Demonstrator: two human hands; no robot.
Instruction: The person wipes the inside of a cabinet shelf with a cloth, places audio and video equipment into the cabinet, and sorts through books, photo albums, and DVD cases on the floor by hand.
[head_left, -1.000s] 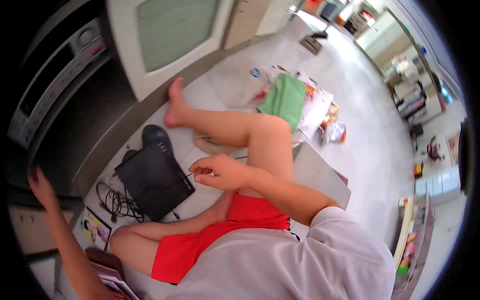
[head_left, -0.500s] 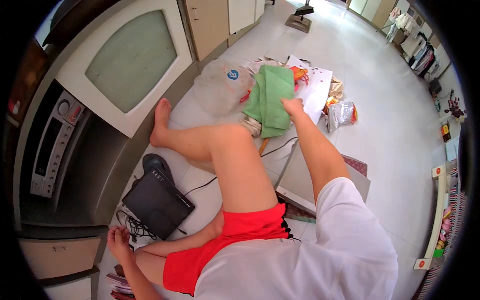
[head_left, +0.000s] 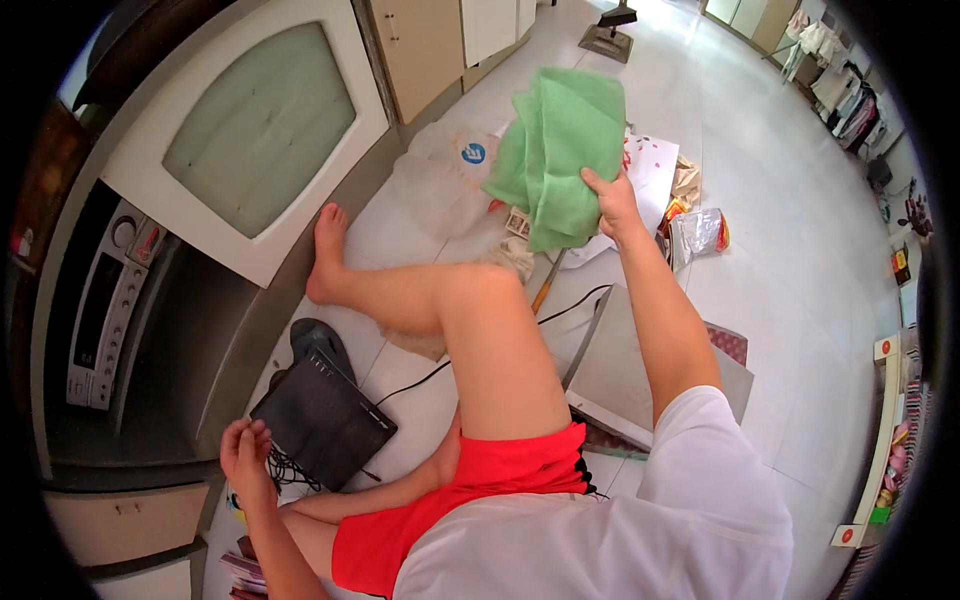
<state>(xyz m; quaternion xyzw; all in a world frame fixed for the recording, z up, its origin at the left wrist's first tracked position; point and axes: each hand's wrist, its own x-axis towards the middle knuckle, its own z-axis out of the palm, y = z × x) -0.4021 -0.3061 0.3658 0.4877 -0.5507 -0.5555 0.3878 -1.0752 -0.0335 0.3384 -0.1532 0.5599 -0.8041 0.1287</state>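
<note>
A folded green cloth [head_left: 565,150] hangs above the floor, its near right side pinched between the thumb and fingers of my right hand [head_left: 615,205]. That arm reaches far forward. My left hand [head_left: 246,455] is raised at the lower left, fingers loosely bent, with nothing visible in it. Just right of it lies a flat black electronic box [head_left: 328,420], its dark cables bunched at the near left corner. Behind the box rests a rounded black object [head_left: 322,345]. Under and around the cloth are white paper [head_left: 655,185] with red marks and a clear plastic bag [head_left: 435,190].
A cabinet with an open frosted-glass door [head_left: 260,130] stands at left, holding a silver audio unit [head_left: 105,310]. A grey flat panel [head_left: 640,370] lies right of my raised knee. Silver packaging [head_left: 697,238] lies beyond it. A clothes rack [head_left: 840,90] stands far right.
My right hand has lifted the green cloth off the pile, up and slightly right, uncovering small items beneath. My left hand has risen slightly near the black box.
</note>
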